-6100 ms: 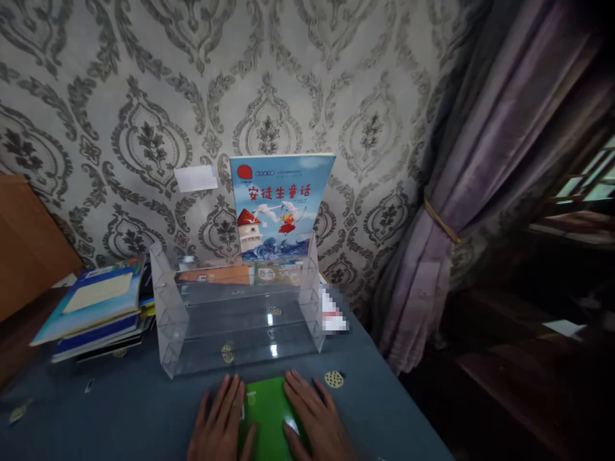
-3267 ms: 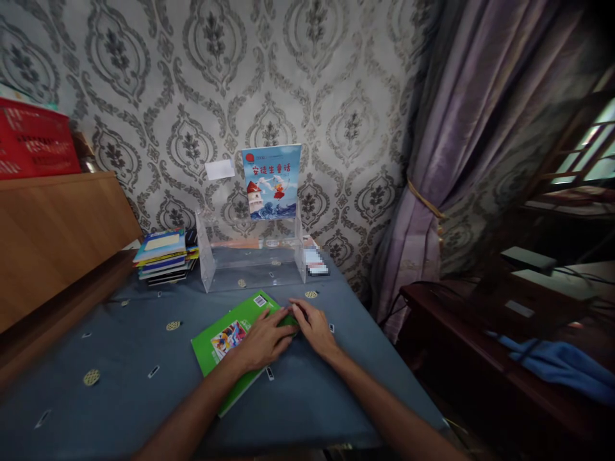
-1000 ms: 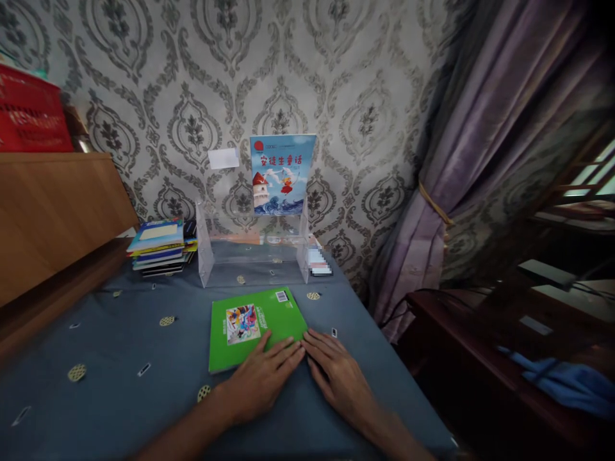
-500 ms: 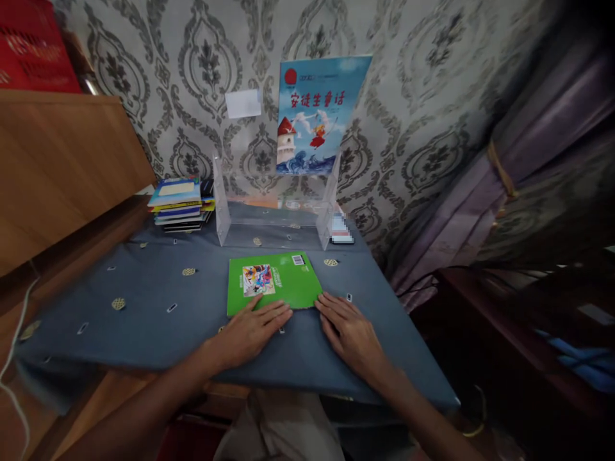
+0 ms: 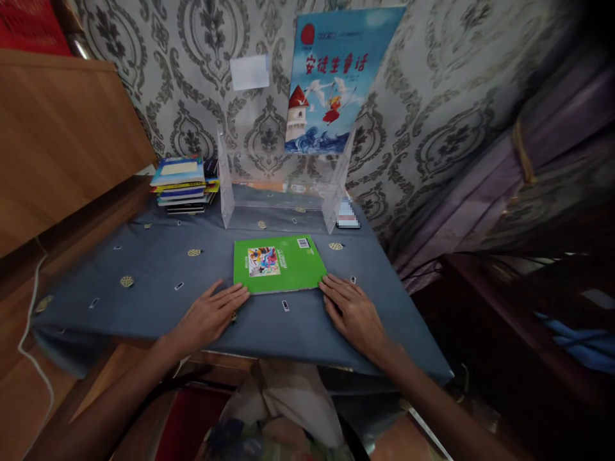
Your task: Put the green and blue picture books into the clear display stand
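A green book lies flat on the blue-grey tablecloth, its barcode at the upper right and a colourful picture on its left half. My left hand rests flat by its lower left corner, fingertips touching the edge. At the lower right corner, my right hand lies with fingers stretched out, the tips on the book's edge. Behind the book stands a clear acrylic stand. A blue picture book with red Chinese characters is upright above the stand's right part.
A stack of books sits at the back left, beside a wooden cabinet. A pixelated flat item lies right of the stand. Patterned wallpaper closes off the back; a tied curtain hangs at the right.
My left hand has slid left from the book's lower edge to its lower left corner. My right hand stays at the right corner. The camera view has tilted down somewhat.
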Demonstrator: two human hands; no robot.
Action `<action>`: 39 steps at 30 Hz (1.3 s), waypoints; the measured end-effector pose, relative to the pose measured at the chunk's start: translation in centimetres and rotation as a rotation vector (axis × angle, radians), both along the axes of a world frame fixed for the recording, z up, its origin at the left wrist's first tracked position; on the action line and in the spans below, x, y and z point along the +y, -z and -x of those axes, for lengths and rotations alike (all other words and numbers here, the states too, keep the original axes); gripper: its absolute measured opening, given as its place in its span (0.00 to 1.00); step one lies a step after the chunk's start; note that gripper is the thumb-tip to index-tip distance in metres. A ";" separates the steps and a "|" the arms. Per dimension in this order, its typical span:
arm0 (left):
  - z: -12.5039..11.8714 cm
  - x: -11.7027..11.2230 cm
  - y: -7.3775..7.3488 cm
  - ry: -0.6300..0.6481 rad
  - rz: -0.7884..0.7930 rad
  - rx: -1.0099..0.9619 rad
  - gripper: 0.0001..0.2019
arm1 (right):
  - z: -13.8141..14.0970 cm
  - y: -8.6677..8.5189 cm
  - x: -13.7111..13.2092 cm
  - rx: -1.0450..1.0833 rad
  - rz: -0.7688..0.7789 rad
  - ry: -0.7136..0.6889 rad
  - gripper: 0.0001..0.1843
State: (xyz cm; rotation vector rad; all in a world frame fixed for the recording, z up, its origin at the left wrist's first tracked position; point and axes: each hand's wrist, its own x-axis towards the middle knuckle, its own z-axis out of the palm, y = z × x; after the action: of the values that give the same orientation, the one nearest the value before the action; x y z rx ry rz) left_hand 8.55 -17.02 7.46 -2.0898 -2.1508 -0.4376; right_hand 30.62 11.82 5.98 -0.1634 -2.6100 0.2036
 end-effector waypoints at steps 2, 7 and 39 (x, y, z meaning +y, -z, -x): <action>0.1 -0.4 0.1 -0.014 -0.054 -0.055 0.25 | 0.1 -0.2 -0.2 -0.003 -0.014 0.004 0.20; 0.0 -0.2 0.4 -0.072 -0.166 -0.259 0.20 | 1.6 -1.0 -1.6 -0.053 -0.024 -0.067 0.18; 6.9 4.4 0.5 -0.259 -0.065 -0.277 0.22 | 11.4 -1.8 -10.5 -0.101 -0.009 -0.513 0.17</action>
State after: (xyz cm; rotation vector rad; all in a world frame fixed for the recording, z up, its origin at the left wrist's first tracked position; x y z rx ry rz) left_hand 1.65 -12.58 6.99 -1.7717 -2.4763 -0.7928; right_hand 19.21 1.32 7.78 0.5173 -2.7038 0.3681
